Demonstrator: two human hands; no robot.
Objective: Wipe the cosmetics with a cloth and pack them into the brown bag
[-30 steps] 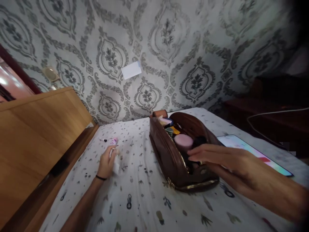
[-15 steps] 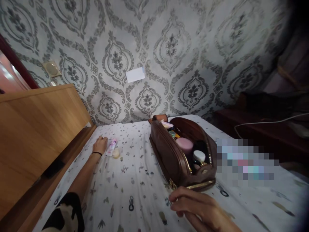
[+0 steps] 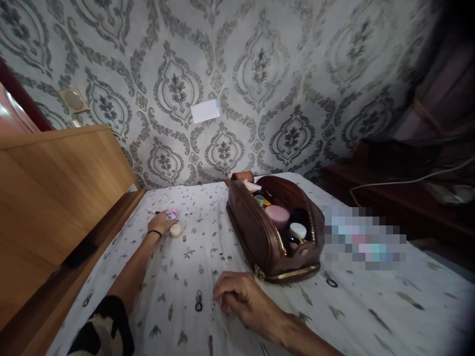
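At the far left of the sheet, my left hand (image 3: 160, 224) has its fingers closed around a small pink-and-white tube (image 3: 172, 215), covering most of it. Just in front of that hand sits a small round cream-coloured jar (image 3: 175, 230). My right hand (image 3: 243, 297) is over the sheet at the near middle, fingers loosely bent and apart, with nothing in them. Beyond it stands a brown leather toiletry bag (image 3: 247, 230), unzipped wide. Inside the bag are a pink round container (image 3: 277, 216), a white-lidded jar (image 3: 297, 231) and other small items.
A patterned white sheet (image 3: 200, 277) covers the bed. A wooden panel (image 3: 67, 183) borders it on the left, and a papered wall (image 3: 256, 99) rises behind. Something blurred out (image 3: 365, 240) lies right of the bag. A white cable (image 3: 401, 183) runs across dark furniture at the right.
My left hand has shifted from beside the tube onto it. My right hand has moved left, away from the bag's near end. The view has shifted slightly.
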